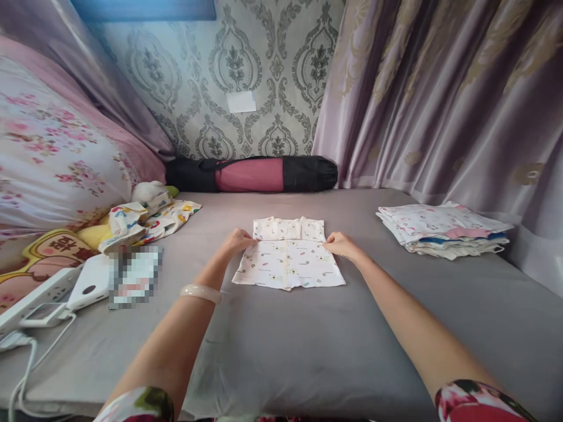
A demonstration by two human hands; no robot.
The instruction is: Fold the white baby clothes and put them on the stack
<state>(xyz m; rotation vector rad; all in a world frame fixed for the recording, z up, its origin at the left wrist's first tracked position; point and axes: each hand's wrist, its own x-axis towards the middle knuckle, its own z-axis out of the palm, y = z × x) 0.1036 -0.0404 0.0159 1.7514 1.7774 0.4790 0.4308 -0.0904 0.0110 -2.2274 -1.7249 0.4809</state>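
Note:
A small white baby shirt (288, 264) with a scattered print lies on the grey bed sheet, its far part folded over toward me into a flat band. At the left end of that fold, my left hand (240, 240) pinches the cloth between thumb and fingers; a pale bangle (201, 293) circles that wrist. My right hand (341, 243) pinches the matching edge at the right end. The near hem is spread flat and points toward me.
A stack of folded clothes (442, 228) sits at the right. Along the wall lies a black and pink rolled bag (250, 174). On the left are printed clothes (169, 220), a yellow cushion (53, 258), a white power strip (39, 299) and cables.

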